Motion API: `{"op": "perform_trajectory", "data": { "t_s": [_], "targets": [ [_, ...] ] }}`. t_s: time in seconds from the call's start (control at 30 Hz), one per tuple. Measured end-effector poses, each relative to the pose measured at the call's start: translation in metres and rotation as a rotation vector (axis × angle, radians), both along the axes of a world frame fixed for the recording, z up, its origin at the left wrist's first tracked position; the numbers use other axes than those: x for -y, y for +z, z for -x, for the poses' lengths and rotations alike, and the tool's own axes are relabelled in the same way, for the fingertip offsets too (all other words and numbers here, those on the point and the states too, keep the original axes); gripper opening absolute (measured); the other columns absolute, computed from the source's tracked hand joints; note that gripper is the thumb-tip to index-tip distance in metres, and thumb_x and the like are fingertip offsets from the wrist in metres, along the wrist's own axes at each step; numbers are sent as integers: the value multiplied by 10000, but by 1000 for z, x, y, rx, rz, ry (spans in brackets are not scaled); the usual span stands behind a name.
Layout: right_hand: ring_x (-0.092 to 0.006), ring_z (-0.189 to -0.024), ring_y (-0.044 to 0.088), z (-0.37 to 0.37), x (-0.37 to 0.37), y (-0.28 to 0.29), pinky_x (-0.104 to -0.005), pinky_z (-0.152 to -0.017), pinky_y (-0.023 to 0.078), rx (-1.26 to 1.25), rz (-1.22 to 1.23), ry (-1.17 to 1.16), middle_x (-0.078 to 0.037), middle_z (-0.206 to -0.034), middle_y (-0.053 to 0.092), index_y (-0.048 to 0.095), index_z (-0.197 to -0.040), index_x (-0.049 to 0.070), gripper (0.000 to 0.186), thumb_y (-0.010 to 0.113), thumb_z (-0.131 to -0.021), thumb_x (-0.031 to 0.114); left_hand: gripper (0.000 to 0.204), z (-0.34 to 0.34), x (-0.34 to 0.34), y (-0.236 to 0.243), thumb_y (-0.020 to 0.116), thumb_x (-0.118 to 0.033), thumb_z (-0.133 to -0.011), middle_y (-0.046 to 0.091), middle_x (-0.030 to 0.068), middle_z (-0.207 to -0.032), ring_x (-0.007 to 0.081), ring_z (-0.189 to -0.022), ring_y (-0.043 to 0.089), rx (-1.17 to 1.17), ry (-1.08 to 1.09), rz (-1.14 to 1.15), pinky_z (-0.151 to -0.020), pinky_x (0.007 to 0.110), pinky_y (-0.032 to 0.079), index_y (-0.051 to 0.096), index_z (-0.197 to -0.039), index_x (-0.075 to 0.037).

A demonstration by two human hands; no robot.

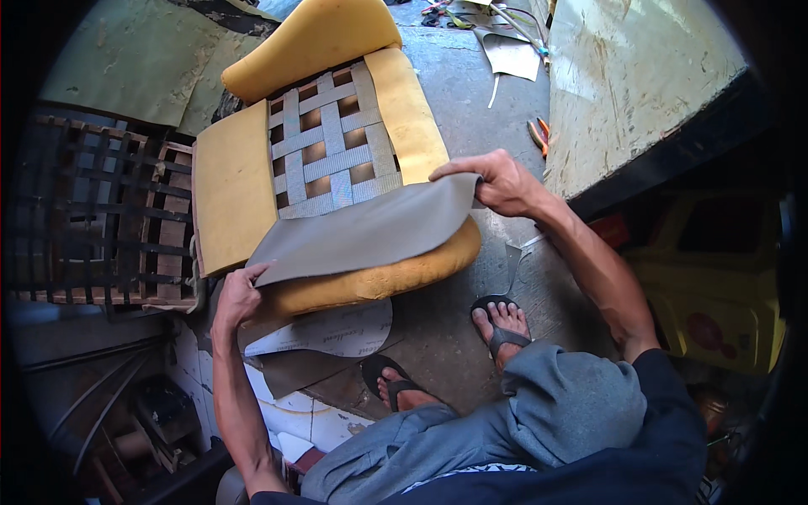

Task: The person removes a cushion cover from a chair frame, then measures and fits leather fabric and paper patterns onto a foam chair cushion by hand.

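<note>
A grey-brown sheet of upholstery vinyl is stretched between my hands, over the near padded arm of a chair frame. My left hand is closed on the sheet's left end, beside the foam's near left corner. At the sheet's upper right corner, my right hand pinches the edge between thumb and fingers. Beyond the sheet lies the chair's woven webbing, with yellow foam panels on both sides. A curved yellow foam arm rises at the far end. The sheet hides part of the near foam.
Orange-handled pliers lie on the floor beside a worn board at the right. Dark slatted frames stand at the left. Vinyl offcuts lie near my sandalled feet. A yellow plastic object sits at the right.
</note>
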State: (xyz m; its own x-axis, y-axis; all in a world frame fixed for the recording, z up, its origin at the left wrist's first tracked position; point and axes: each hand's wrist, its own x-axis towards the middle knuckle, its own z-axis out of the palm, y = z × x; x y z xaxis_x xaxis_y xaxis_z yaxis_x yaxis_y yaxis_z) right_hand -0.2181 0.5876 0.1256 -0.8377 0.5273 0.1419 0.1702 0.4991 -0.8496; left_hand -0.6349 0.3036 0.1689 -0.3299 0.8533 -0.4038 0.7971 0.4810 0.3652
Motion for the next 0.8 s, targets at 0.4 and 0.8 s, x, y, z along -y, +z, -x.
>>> {"op": "perform_trajectory", "data": {
  "t_s": [0.4, 0.8],
  "targets": [
    [-307, -1277, 641, 58, -39, 10, -419, -1052, 560, -68, -346, 20, -135, -1269, 726, 751, -1262, 244, 318, 681, -965, 153, 396, 74, -6, 26, 546, 111, -919, 759, 164, -1179, 258, -1151, 719, -234, -27, -588, -1003, 332, 541, 742, -1225, -46],
    [-402, -825, 709, 36, 11, 2, -459, -796, 576, 333, -145, 275, -229, -947, 722, 727, -1250, 141, 480, 630, -796, 18, 540, 65, 43, -23, 453, 134, -799, 728, 193, -1235, 323, -1205, 688, -74, 4, -96, -1079, 361, 498, 723, -1239, -22]
  ]
}}
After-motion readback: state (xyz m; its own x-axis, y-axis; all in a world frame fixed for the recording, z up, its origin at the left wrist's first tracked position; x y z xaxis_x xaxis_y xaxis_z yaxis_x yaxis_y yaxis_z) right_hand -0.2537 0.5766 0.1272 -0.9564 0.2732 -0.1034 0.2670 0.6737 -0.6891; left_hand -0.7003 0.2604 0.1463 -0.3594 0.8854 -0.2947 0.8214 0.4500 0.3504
